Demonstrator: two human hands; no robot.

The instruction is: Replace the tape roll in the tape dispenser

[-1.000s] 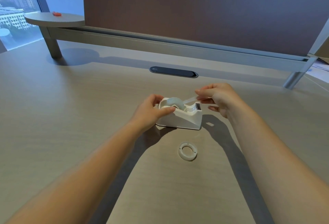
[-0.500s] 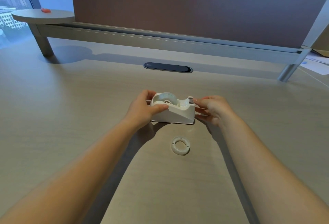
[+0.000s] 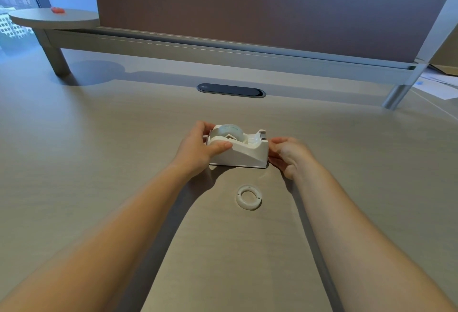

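White dispenser (image 3: 239, 149) sits mid-desk (image 3: 99, 163) with the roll (image 3: 231, 130) seated — your left hand (image 3: 198, 149) grips its back end, your right hand (image 3: 287, 154) curls loosely against the cutter end. Empty core (image 3: 248, 197) lies nearer you.

I see the left hand (image 3: 198, 148) gripping the white tape dispenser (image 3: 244, 154) on the desk (image 3: 99, 163), tape roll (image 3: 231, 130) seated inside, right hand (image 3: 288, 154) touching its cutter end, an empty core (image 3: 248, 197) lying nearby.
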